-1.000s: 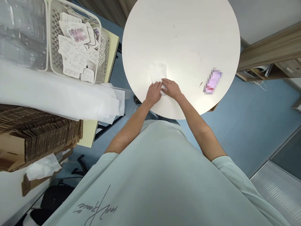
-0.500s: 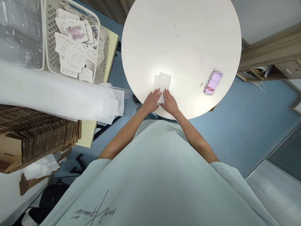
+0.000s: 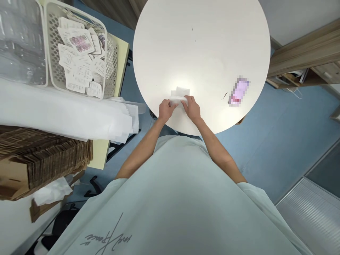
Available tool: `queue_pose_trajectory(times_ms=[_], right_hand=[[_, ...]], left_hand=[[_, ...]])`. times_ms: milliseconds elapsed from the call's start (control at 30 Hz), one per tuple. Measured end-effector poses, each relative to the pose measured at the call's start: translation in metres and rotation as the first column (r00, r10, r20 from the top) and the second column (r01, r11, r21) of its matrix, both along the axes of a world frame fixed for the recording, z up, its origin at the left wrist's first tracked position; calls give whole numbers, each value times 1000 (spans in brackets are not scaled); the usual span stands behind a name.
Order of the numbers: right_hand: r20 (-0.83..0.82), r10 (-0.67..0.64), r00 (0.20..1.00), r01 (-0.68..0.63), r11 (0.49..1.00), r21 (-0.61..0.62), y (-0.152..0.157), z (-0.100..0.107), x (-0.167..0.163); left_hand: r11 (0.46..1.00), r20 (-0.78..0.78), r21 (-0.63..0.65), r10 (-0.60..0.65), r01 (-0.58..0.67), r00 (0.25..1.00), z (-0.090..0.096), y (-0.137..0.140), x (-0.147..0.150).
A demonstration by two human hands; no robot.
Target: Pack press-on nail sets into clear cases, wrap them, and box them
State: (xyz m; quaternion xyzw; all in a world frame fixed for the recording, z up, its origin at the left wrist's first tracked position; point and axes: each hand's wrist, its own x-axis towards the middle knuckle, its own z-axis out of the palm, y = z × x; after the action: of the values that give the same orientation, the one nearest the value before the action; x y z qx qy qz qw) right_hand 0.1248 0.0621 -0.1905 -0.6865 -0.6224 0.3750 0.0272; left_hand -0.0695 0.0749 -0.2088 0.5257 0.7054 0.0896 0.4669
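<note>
A small white sheet of paper (image 3: 183,91) lies close to the near rim of the round white table (image 3: 217,46). Its near part is folded up into a band across the middle, and uneven flaps stick out on the far side. My left hand (image 3: 166,110) pinches the left end of the fold, thumb toward the middle. At the right end, my right hand (image 3: 192,109) has its thumb and curled fingers closed on the same fold. Parts of the sheet are hidden under my fingers.
A blurred-out pink-purple object (image 3: 239,91) lies on the table's right side. To the left, a side table carries a perforated basket (image 3: 111,67) of printed cards, clear plastic packs (image 3: 21,46), a stack of white sheets (image 3: 66,113) and flattened cardboard (image 3: 53,156).
Both hands lay flat on the sheet with fingers stretched. Now they are curled and gripping it, and its near edge has been turned up and away from me.
</note>
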Motion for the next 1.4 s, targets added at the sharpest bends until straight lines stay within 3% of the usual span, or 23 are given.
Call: queue_pose_trajectory(times_ms=[100, 233, 333, 433, 600, 833, 967, 1200, 1400], right_hand=[[42, -9, 999, 8, 1000, 19, 23, -10, -6], [16, 127, 992, -128, 986, 110, 44, -19, -5], [14, 187, 982, -188, 979, 82, 46, -20, -4], [55, 114, 992, -115, 993, 13, 33, -19, -4], [17, -176, 984, 177, 981, -85, -8, -13, -5], [18, -452, 892, 448, 878, -168, -39, 7, -25], [-7, -451, 892, 441, 876, -196, -23, 11, -58], [-53, -400, 915, 380, 898, -221, 34, 5, -141], [-11, -406, 914, 390, 886, -251, 47, 14, -150]], left_hand=[[992, -61, -37, 122, -124, 991, -5, 6, 11], [979, -109, -34, 195, -200, 975, -1, 3, 20], [962, -139, -53, 258, -267, 956, 7, -9, 18], [940, -139, -142, 292, -311, 946, 17, -24, 10], [963, -49, -159, 212, -217, 976, 25, -42, -1], [999, 97, -18, -45, 47, 994, 23, -27, 0], [997, 24, -33, -68, 68, 997, 24, -7, -26], [1000, -56, 16, 5, -4, 998, 19, 38, -106], [1000, -111, 8, -6, 7, 994, 23, 56, -107]])
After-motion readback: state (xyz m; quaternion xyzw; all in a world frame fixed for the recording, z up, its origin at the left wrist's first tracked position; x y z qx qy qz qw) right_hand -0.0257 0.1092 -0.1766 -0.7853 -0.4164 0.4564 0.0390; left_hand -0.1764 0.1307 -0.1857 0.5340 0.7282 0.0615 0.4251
